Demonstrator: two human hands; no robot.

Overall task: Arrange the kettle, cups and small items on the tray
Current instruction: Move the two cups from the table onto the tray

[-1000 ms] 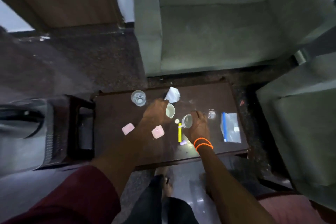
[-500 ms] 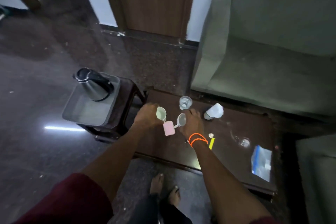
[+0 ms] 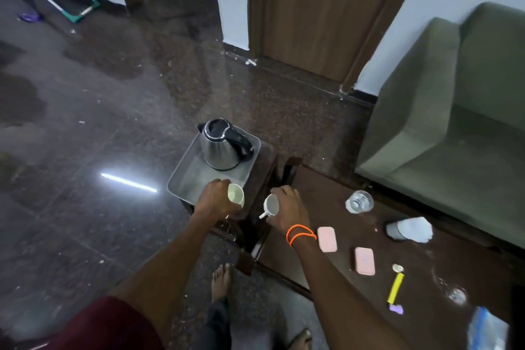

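Stainless steel catches the light: a kettle (image 3: 220, 148) with a black handle stands upright on a grey metal tray (image 3: 184, 183), at its far end. The tray sits on a small dark wooden stand beside a low dark worktop (image 3: 326, 187).

A person stands over both, arms reaching forward. The left hand (image 3: 214, 202) has its fingers wrapped round a white cup (image 3: 235, 194), tipped on its side with its mouth facing the viewer, held over the tray's near right corner. The right hand (image 3: 288, 209), with orange bands at the wrist, grasps a second white cup (image 3: 270, 205), also tipped, its handle pointing down and left; it hangs over the gap between the stand and the worktop.

On the worktop lie a clear glass (image 3: 359, 201), two pink packets (image 3: 327, 239) near each other, a dark tumbler with white paper over it (image 3: 409, 229), a yellow sachet (image 3: 395, 287) and a plastic bag (image 3: 487, 332) at the near right edge.
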